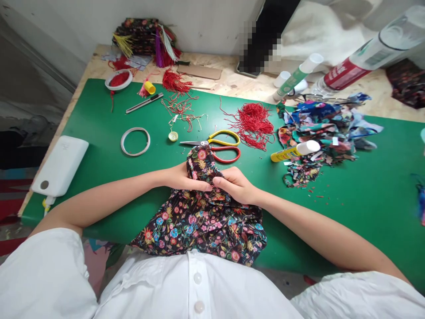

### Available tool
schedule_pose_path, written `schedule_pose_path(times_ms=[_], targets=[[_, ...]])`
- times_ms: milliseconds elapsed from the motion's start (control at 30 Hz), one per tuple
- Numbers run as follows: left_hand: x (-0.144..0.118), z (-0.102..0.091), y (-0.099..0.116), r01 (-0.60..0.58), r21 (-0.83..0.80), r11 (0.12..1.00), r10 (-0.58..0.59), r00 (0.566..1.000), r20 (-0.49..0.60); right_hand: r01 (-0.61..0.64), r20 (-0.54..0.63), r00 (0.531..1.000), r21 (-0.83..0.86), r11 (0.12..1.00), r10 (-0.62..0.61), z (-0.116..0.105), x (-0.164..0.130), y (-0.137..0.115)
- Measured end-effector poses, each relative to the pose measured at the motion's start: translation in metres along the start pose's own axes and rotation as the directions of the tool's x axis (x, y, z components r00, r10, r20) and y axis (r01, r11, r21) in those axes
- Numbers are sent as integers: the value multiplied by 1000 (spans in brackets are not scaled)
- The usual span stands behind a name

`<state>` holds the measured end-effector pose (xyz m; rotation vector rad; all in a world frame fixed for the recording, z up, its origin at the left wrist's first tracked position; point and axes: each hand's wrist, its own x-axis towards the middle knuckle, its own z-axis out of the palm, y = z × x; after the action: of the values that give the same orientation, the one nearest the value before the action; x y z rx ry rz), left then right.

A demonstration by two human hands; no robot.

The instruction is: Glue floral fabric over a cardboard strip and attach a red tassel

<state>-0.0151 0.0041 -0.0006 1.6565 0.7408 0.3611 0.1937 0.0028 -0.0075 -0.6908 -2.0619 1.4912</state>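
Observation:
A black floral fabric piece (206, 221) is bunched between my two hands and drapes down over the table's near edge toward my shirt. My left hand (186, 178) is closed on its left side, thumb laid across the cloth. From the right, my right hand (236, 184) pinches the same fabric, its thumb close to the left thumb's tip. A folded upper part of the cloth stands up between the hands. Just beyond it lie scissors (212, 144) with one yellow and one red handle, partly behind the fabric.
Red cords (255, 124) lie past the scissors. Fabric scraps (325, 133) and a yellow glue stick (295, 151) are on the right. Leftward are a ring (135, 141), a utility knife (144, 103) and a white power bank (61, 166). A large bottle (368, 57) stands back right.

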Motion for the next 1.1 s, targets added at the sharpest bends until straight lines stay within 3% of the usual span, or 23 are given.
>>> schedule_pose_path(times_ms=[167,600,1100], targets=[[0,1,0,16,-61,998,-16,1000,1,6,-5,1000,1,1000,-6,-1,0,1],[2,3,-4,-5,-126,992,-5,997,-79,-94,-4,995,189,977,97,-2,-1,2],[0,2,1,50,56,997,-48,998,-29,-84,26,996,227,970,80,-4,-1,3]])
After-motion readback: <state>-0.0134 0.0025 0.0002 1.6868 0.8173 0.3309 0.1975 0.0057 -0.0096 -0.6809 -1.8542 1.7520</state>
